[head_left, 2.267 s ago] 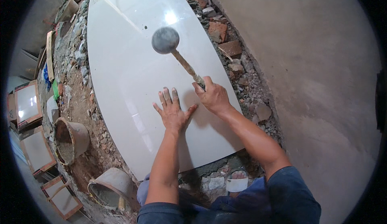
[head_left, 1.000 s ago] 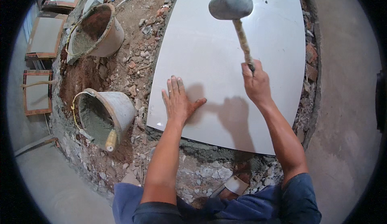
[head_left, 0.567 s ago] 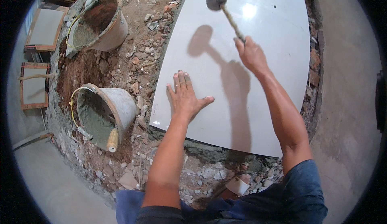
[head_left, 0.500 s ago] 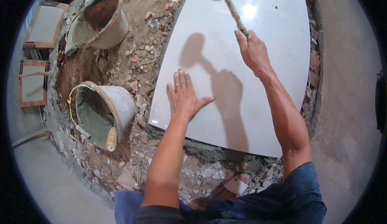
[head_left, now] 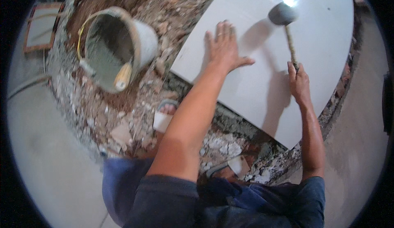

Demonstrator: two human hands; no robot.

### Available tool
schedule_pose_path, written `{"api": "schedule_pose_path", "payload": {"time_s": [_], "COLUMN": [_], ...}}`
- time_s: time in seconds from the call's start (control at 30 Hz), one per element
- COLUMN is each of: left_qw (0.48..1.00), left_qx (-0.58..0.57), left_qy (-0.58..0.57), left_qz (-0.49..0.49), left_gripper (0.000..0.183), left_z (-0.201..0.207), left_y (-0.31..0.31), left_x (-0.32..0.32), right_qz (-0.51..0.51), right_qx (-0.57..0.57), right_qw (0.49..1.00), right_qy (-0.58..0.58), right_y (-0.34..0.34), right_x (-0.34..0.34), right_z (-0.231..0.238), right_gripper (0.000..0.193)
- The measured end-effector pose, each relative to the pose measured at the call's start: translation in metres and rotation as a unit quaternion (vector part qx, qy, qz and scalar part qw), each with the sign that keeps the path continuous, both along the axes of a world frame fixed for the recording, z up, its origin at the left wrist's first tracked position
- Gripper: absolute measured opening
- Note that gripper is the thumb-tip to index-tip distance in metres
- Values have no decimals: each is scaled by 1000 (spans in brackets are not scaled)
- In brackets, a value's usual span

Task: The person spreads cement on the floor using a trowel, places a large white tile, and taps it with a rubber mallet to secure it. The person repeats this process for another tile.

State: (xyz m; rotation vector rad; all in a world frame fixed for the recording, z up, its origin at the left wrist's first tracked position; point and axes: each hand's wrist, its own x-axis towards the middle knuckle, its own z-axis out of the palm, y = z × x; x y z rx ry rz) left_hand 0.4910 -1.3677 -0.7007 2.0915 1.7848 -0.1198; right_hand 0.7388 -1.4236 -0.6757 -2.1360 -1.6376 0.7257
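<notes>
A large glossy white floor tile lies on grey mortar in front of me. My left hand rests on its left part, palm down and fingers spread. In my right hand is the handle of a rubber mallet, my fingers wrapped round it. The mallet's dark head is over the tile's far middle, with its shadow falling to the left of it; whether it touches the surface I cannot tell.
Left of the tile, a bucket of grey mortar lies tipped, a wooden-handled trowel inside. Broken rubble borders the tile's left and near edges. Smooth concrete floor runs along the right. A framed panel leans at the far left.
My view has turned, so the tile and bucket appear shifted and tilted. The mallet has come down closer to the tile. My left hand still lies flat on the tile.
</notes>
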Motion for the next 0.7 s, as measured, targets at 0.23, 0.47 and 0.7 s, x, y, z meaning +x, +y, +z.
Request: {"api": "schedule_pose_path", "payload": {"time_s": [0.23, 0.47, 0.7], "left_qw": [992, 995, 995], "left_qx": [84, 8, -24], "left_qy": [-65, -34, -38], "left_qz": [69, 89, 94], "left_gripper": [128, 133, 132], "left_z": [-17, -22, -8], "left_y": [-14, -79, -75], "left_x": [6, -32, -34], "right_qz": [52, 84, 97], "right_qx": [30, 79, 41], "right_qw": [998, 993, 993], "right_qy": [12, 37, 47], "right_y": [-43, -45, -31], "right_x": [-3, -33, -66], "right_z": [50, 16, 22], "right_gripper": [28, 22, 29]}}
